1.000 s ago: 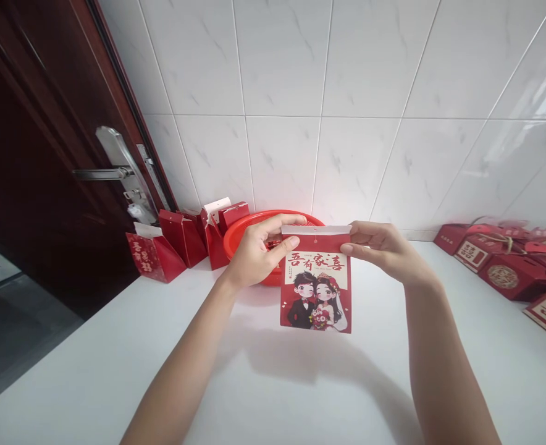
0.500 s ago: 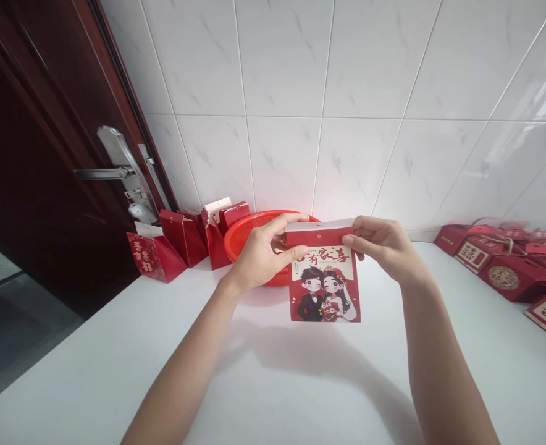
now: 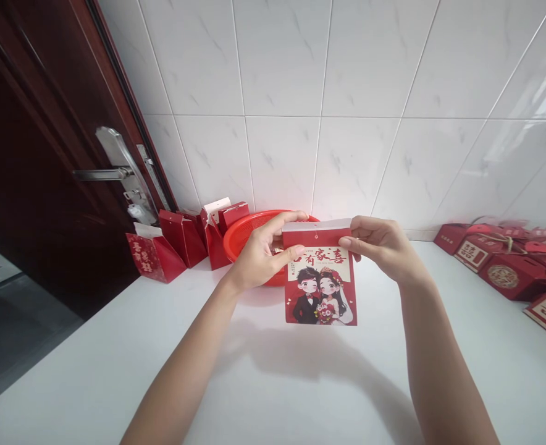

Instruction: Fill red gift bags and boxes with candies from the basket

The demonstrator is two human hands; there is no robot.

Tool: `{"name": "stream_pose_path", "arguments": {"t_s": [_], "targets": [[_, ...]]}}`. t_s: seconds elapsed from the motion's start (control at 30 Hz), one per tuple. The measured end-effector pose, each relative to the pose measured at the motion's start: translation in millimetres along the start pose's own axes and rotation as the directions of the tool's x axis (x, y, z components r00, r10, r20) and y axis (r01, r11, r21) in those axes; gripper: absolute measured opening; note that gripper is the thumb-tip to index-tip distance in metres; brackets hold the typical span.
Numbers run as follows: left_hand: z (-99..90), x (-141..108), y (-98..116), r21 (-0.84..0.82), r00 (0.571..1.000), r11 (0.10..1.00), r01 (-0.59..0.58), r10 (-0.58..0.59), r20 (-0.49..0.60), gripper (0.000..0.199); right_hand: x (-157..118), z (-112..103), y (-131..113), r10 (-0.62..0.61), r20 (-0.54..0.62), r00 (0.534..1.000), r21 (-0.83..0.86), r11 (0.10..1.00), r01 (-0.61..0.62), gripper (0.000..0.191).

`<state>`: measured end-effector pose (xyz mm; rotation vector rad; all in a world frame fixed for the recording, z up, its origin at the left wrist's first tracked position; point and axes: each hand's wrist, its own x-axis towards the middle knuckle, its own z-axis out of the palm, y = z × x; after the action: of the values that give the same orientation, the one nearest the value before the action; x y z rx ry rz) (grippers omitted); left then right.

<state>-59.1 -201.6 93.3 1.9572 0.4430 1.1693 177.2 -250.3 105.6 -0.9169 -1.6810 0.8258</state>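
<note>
Held up above the white table is a red paper gift bag (image 3: 320, 290), printed with a cartoon bride and groom and large red characters. Its top edge is pale and has a small hole near the middle. My left hand (image 3: 266, 250) pinches the bag's upper left side, thumb on the printed front. At the upper right corner, my right hand (image 3: 377, 244) grips it between thumb and fingers. Behind the bag and my left hand stands a red plastic basket (image 3: 243, 230), partly hidden; what it holds can barely be made out.
Several red paper bags (image 3: 184, 238) stand at the back left of the white table (image 3: 162, 364), near a dark door (image 3: 46, 93) with a metal handle. Several red boxes (image 3: 499, 272) with gold emblems sit along the right side. A tiled wall (image 3: 282, 154) rises behind.
The bag has shifted slightly left and tilted a little, its lower edge a bit nearer to me. Both hands keep the same hold on it.
</note>
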Motion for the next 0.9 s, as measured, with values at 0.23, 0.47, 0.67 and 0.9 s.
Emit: {"name": "stream_pose_path", "arguments": {"t_s": [0.23,0.47,0.67,0.9], "targets": [[3.7,1,1,-0.014,0.989,0.994,0.105,-0.106,-0.099,0.053,-1,-1,0,-0.014,-0.068,0.998,0.066,0.998,0.019,0.026],[10.2,1,0,-0.034,0.982,0.993,0.109,-0.113,-0.151,0.033,-1,-1,0,-0.035,-0.083,0.996,0.096,0.994,0.043,0.025],[11.1,0,-1,-0.112,0.979,0.987,0.119,-0.135,-0.15,0.035,-1,-3,3,-0.029,-0.02,0.999,0.153,0.988,0.032,0.028],[16.8,0,-6,-0.085,0.973,0.991,0.105,-0.12,-0.196,0.034,3,2,11,-0.05,-0.043,0.998,0.285,0.957,0.06,0.031]]}}
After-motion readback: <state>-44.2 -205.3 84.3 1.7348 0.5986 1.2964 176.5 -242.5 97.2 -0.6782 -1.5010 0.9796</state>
